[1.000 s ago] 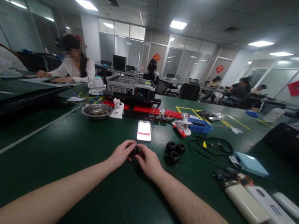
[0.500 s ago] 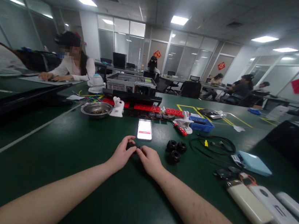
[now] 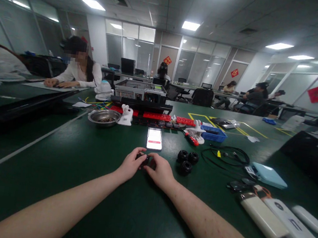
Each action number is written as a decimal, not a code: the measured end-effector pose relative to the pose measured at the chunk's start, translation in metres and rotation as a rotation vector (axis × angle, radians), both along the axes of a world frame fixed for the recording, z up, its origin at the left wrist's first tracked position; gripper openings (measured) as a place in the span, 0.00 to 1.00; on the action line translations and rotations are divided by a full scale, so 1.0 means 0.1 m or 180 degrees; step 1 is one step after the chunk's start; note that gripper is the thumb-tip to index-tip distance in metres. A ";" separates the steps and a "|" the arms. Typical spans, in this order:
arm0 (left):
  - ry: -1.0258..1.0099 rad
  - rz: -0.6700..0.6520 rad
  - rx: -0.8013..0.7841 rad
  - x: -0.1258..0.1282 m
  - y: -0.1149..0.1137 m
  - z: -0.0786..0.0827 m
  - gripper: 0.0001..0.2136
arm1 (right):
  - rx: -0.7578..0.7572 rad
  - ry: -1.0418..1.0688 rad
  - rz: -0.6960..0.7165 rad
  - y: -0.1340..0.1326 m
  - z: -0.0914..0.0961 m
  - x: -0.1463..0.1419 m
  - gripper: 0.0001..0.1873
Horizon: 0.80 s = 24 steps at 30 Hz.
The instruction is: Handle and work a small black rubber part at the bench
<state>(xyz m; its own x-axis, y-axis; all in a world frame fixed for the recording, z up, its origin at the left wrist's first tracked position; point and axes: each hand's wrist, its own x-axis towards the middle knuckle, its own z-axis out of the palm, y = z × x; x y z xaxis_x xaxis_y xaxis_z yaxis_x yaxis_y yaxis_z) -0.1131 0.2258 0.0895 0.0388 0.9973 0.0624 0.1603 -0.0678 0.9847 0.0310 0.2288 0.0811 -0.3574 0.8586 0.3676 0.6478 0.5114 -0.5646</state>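
Note:
Just in front of the phone, my left hand has its thumb and fingers closed around a small black part. My right hand meets the part from the other side, its thumb and forefinger curled at the part's right end. Fingers cover much of the part, so its exact kind cannot be made out. A lit phone lies flat behind the hands. To the right sit three round black wheel-like pieces, grouped close together.
At the back left stands a metal bowl with small parts, beside a white device. Red strips, a red screwdriver and a blue tray lie behind. Cables, a light-blue box and a cream power bank lie right.
The right thumb and forefinger have spread farther apart at the part's end, and more of the black part shows between the hands. The view has shifted slightly.

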 end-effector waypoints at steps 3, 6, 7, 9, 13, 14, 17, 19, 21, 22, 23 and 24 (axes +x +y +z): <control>-0.0054 0.0091 0.0005 0.00 -0.01 0.01 0.12 | 0.0084 0.0200 -0.0068 -0.02 0.02 0.00 0.30; -0.0206 0.0054 0.0091 -0.01 -0.03 0.02 0.14 | 0.0071 0.0185 -0.0101 0.02 0.01 0.01 0.18; -0.0273 0.0002 0.0118 -0.01 -0.03 0.01 0.14 | 0.0017 0.0145 -0.0075 0.04 0.00 0.01 0.14; -0.0398 -0.0122 0.0142 -0.01 -0.03 -0.01 0.15 | -0.0103 0.0068 -0.0012 0.09 -0.04 0.01 0.18; -0.0462 -0.0084 0.0013 -0.01 0.03 -0.06 0.15 | -0.0075 0.0130 0.0001 0.11 -0.08 0.00 0.11; -0.0445 -0.0034 -0.0032 -0.01 0.04 -0.07 0.14 | -0.0026 0.0163 0.0009 0.10 -0.08 -0.01 0.08; -0.0381 0.0039 -0.0114 -0.01 0.07 -0.06 0.15 | 0.0112 0.0132 0.0173 0.04 -0.04 -0.01 0.16; -0.0346 0.0043 -0.0143 -0.01 0.06 -0.05 0.15 | 0.0192 0.0035 0.0315 0.00 0.00 -0.01 0.18; -0.0334 0.0046 -0.0164 -0.01 0.04 -0.03 0.15 | 0.0233 -0.0066 0.0367 -0.04 0.03 -0.02 0.19; -0.0337 0.0054 -0.0171 -0.01 0.03 -0.03 0.14 | 0.0232 -0.0096 0.0375 -0.05 0.04 -0.02 0.19; -0.0347 0.0066 -0.0173 -0.01 0.03 -0.03 0.14 | 0.0218 -0.0103 0.0374 -0.06 0.05 -0.02 0.20; -0.0361 0.0084 -0.0165 -0.01 0.02 -0.03 0.14 | 0.0187 -0.0082 0.0359 -0.07 0.05 -0.02 0.22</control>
